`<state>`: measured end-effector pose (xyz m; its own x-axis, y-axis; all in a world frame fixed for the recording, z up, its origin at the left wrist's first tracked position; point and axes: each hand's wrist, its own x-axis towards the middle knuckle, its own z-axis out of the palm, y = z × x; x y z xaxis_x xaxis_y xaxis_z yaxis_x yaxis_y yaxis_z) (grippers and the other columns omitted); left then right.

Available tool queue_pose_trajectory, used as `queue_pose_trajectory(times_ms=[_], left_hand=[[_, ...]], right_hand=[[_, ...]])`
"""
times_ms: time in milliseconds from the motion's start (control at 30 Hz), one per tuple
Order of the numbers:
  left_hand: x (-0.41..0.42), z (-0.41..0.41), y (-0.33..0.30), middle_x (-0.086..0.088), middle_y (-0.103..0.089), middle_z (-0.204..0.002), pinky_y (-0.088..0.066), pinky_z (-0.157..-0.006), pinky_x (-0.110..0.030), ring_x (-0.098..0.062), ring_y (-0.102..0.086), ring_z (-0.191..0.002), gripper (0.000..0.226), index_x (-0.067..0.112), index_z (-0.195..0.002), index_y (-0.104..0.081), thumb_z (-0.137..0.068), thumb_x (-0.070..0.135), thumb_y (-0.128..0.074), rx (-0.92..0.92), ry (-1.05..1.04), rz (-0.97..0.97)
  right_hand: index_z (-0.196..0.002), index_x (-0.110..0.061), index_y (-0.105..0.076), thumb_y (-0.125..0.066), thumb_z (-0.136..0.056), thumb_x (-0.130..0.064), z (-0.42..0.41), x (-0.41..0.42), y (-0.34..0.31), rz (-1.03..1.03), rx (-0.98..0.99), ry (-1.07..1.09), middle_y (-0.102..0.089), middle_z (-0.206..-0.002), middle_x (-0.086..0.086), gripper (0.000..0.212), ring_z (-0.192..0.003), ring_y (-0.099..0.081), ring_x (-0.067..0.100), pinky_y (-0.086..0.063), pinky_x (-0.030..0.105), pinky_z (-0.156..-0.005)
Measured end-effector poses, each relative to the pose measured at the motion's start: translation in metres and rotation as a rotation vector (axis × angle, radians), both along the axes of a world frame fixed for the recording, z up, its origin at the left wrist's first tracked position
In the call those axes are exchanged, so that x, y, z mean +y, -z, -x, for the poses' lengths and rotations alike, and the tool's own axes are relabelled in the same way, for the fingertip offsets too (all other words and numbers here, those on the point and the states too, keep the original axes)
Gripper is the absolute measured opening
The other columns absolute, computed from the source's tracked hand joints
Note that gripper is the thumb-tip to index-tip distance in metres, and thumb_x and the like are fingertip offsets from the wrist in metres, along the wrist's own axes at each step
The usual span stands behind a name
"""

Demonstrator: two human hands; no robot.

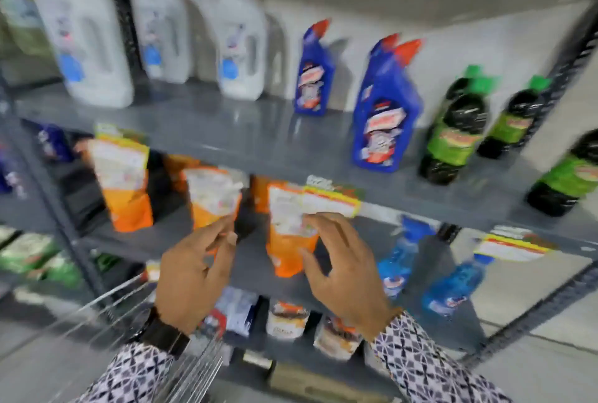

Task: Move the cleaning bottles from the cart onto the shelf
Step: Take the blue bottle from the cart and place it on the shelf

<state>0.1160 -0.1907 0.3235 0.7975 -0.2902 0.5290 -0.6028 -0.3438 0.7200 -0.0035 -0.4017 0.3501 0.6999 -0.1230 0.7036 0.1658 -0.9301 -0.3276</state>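
Observation:
The grey metal shelf (246,140) holds white jugs with red caps (241,43), blue angled-neck bottles with red caps (385,117) and dark bottles with green labels (453,130). My left hand (191,276) and my right hand (346,270) hover in front of the shelf below, fingers apart, holding nothing. Both are close to orange refill pouches (288,240) there; contact cannot be told. The wire cart (97,315) shows as a blurred rim at lower left. The whole view is motion-blurred.
Blue spray bottles (398,260) stand to the right of the pouches. Yellow price tags (330,202) hang on the shelf edges. Small packs (284,318) fill the lowest level. A dark upright post (119,14) divides the shelving at left.

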Motion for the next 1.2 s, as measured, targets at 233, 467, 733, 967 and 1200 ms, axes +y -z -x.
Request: queue_pose_trajectory(times_ms=[233, 467, 733, 967, 1200], left_hand=[[0.153, -0.028, 0.176, -0.007, -0.080, -0.092, -0.057, -0.079, -0.027, -0.021, -0.074, -0.083, 0.022, 0.018, -0.117, -0.077, -0.097, 0.017, -0.067, 0.733, -0.308, -0.032], [0.295, -0.023, 0.357, -0.017, -0.068, -0.095, -0.057, -0.091, -0.044, -0.026, -0.063, -0.096, 0.037, -0.011, -0.137, -0.057, -0.102, 0.003, -0.055, 1.483, -0.586, 0.308], [0.300, -0.032, 0.486, 0.013, -0.066, -0.075, -0.048, -0.084, -0.035, -0.007, -0.052, -0.078, 0.020, -0.005, -0.118, -0.057, -0.103, -0.009, -0.044, 1.754, -0.522, 0.438], [0.297, -0.034, 0.529, 0.002, -0.057, -0.089, -0.051, -0.071, -0.024, -0.011, -0.057, -0.079, 0.032, 0.022, -0.086, -0.056, -0.106, 0.000, -0.043, 1.819, -0.581, 0.660], [0.294, -0.030, 0.542, -0.002, -0.056, -0.087, -0.047, -0.073, -0.026, -0.014, -0.054, -0.077, 0.035, 0.018, -0.086, -0.056, -0.105, -0.005, -0.038, 1.819, -0.608, 0.833]], right_hand=[[-0.134, -0.024, -0.066, -0.071, -0.087, -0.028, -0.097, 0.128, 0.124, -0.055, 0.676, -0.397, -0.066, -0.133, -0.004, 0.047, -0.123, -0.064, 0.018, -0.053, 0.035, -0.105], [-0.135, -0.004, -0.064, -0.082, -0.088, -0.015, -0.188, 0.245, 0.294, -0.128, 1.360, -0.546, -0.071, -0.121, 0.010, 0.052, -0.101, -0.066, 0.018, -0.054, 0.028, -0.088], [-0.128, -0.004, -0.068, -0.066, -0.094, -0.016, -0.232, 0.308, 0.468, -0.036, 1.723, -0.445, -0.072, -0.127, 0.019, 0.036, -0.110, -0.071, 0.034, -0.059, 0.049, -0.097], [-0.093, -0.017, -0.065, -0.080, -0.088, -0.025, -0.241, 0.340, 0.558, -0.124, 1.817, -0.367, -0.075, -0.098, 0.012, 0.018, -0.095, -0.072, 0.035, -0.054, 0.036, -0.078], [-0.103, 0.001, -0.069, -0.093, -0.071, -0.032, -0.244, 0.357, 0.582, -0.157, 1.808, -0.289, -0.076, -0.106, 0.019, 0.051, -0.096, -0.074, 0.036, -0.061, 0.047, -0.088]])
